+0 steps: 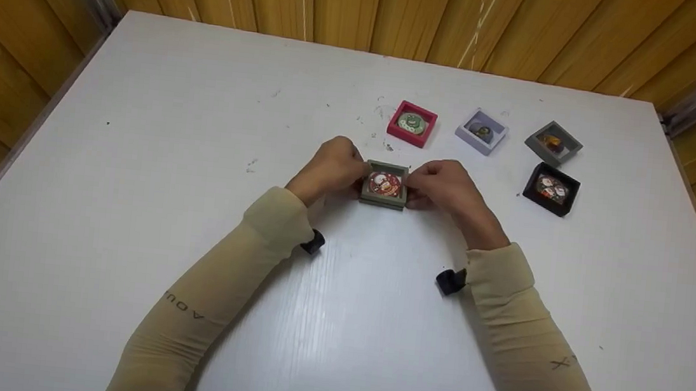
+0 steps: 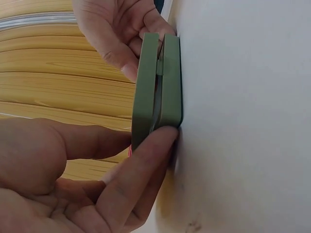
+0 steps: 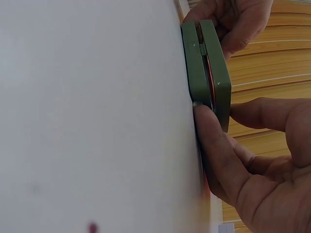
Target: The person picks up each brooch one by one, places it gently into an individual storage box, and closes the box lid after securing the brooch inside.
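Observation:
A small square olive-green display frame (image 1: pixel 383 203) lies flat on the white table, with a round red-and-white cartoon badge (image 1: pixel 383 184) in its window. Its two halves stand slightly apart, and a narrow gap along the edge shows in both wrist views. My left hand (image 1: pixel 336 167) pinches the left side of the frame, thumb on the upper half and a finger low by the tabletop. On the opposite side my right hand (image 1: pixel 445 189) grips the frame in the same way. In the left wrist view the green frame (image 2: pixel 170 82) hides part of the right hand's fingers.
Behind the hands stand a red frame (image 1: pixel 395 131) with a green round piece and a pale lilac frame (image 1: pixel 479 145). Farther right are a grey frame (image 1: pixel 537 151) and a black frame (image 1: pixel 545 204). A wood-panelled wall (image 1: pixel 341 3) borders the white table (image 1: pixel 136 137).

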`<act>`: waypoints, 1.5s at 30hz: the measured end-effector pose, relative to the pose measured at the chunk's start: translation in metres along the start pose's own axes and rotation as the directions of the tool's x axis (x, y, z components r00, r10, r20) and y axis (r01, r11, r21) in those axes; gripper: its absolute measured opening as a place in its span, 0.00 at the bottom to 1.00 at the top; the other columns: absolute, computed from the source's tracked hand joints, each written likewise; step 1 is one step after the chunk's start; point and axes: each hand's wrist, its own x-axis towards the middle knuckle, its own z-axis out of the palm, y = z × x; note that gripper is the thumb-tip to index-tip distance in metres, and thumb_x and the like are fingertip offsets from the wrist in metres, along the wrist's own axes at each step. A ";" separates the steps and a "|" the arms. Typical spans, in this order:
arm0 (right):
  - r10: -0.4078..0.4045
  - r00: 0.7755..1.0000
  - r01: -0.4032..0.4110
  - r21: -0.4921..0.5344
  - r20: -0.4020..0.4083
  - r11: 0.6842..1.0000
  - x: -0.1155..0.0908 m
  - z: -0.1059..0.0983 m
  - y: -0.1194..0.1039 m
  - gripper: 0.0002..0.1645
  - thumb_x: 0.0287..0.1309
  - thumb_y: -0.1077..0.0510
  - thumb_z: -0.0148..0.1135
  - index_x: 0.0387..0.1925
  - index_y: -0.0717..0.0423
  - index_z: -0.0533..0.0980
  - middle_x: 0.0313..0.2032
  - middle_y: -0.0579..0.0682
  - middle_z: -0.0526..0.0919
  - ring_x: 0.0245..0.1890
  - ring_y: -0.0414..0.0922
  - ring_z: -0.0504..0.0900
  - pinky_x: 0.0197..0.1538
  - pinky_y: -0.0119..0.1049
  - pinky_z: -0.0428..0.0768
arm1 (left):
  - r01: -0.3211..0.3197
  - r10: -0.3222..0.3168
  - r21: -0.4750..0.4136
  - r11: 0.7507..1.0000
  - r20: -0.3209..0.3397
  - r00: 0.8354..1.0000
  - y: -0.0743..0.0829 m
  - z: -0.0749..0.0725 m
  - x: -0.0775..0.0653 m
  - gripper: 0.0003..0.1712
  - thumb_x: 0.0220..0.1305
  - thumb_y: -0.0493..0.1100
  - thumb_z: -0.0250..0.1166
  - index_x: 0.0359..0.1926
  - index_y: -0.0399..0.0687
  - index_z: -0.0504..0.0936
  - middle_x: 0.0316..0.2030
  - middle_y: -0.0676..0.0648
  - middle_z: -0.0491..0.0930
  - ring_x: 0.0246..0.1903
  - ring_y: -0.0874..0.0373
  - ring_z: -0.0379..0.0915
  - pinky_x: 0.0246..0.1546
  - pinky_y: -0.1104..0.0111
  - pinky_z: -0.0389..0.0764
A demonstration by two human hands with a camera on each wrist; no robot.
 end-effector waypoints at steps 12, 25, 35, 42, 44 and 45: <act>-0.010 1.000 0.010 -0.015 0.004 1.000 -0.002 0.000 -0.001 0.15 0.71 0.57 0.67 0.48 0.68 0.82 0.40 0.55 0.85 0.32 0.40 0.86 0.41 0.31 0.86 | 0.009 -0.009 -0.018 1.000 0.012 1.000 0.001 0.001 -0.001 0.12 0.76 0.38 0.63 0.36 0.35 0.86 0.31 0.44 0.88 0.28 0.57 0.81 0.28 0.71 0.78; 0.000 1.000 0.000 -0.055 -0.005 0.998 -0.001 0.001 -0.002 0.15 0.71 0.57 0.68 0.48 0.66 0.82 0.42 0.55 0.83 0.34 0.39 0.84 0.42 0.30 0.85 | 0.013 -0.013 -0.024 1.000 0.007 1.000 0.001 0.002 -0.001 0.10 0.75 0.37 0.65 0.37 0.34 0.86 0.31 0.43 0.88 0.28 0.57 0.82 0.30 0.71 0.81; 0.004 1.000 -0.005 -0.065 -0.007 0.998 -0.001 0.002 -0.001 0.15 0.72 0.57 0.66 0.50 0.66 0.81 0.46 0.57 0.83 0.37 0.42 0.84 0.42 0.30 0.86 | 0.042 -0.042 -0.002 0.999 -0.002 0.999 0.002 0.003 0.002 0.09 0.75 0.37 0.65 0.38 0.35 0.86 0.31 0.44 0.87 0.28 0.58 0.81 0.28 0.72 0.77; -0.005 0.999 -0.004 -0.156 -0.053 0.988 -0.004 0.007 -0.006 0.14 0.71 0.57 0.62 0.48 0.66 0.81 0.45 0.57 0.82 0.37 0.44 0.83 0.41 0.32 0.83 | 0.031 -0.031 -0.013 0.999 0.003 1.000 0.002 0.003 0.001 0.09 0.75 0.38 0.65 0.38 0.35 0.86 0.31 0.44 0.87 0.28 0.58 0.80 0.29 0.71 0.79; -0.004 0.998 -0.007 -0.175 -0.061 0.985 -0.004 0.007 -0.006 0.14 0.70 0.57 0.61 0.48 0.65 0.81 0.46 0.57 0.82 0.37 0.44 0.83 0.41 0.32 0.82 | 0.029 -0.029 -0.026 0.999 0.010 1.000 0.002 0.003 0.001 0.09 0.75 0.38 0.65 0.39 0.34 0.86 0.32 0.43 0.88 0.28 0.58 0.81 0.31 0.71 0.80; -0.005 0.998 -0.007 -0.178 -0.063 0.984 -0.004 0.006 -0.006 0.14 0.70 0.57 0.61 0.48 0.65 0.81 0.46 0.57 0.82 0.37 0.44 0.83 0.41 0.33 0.82 | 0.028 -0.028 -0.032 0.999 0.013 1.000 0.002 0.003 0.001 0.09 0.75 0.38 0.65 0.39 0.34 0.86 0.32 0.43 0.88 0.28 0.58 0.82 0.31 0.71 0.81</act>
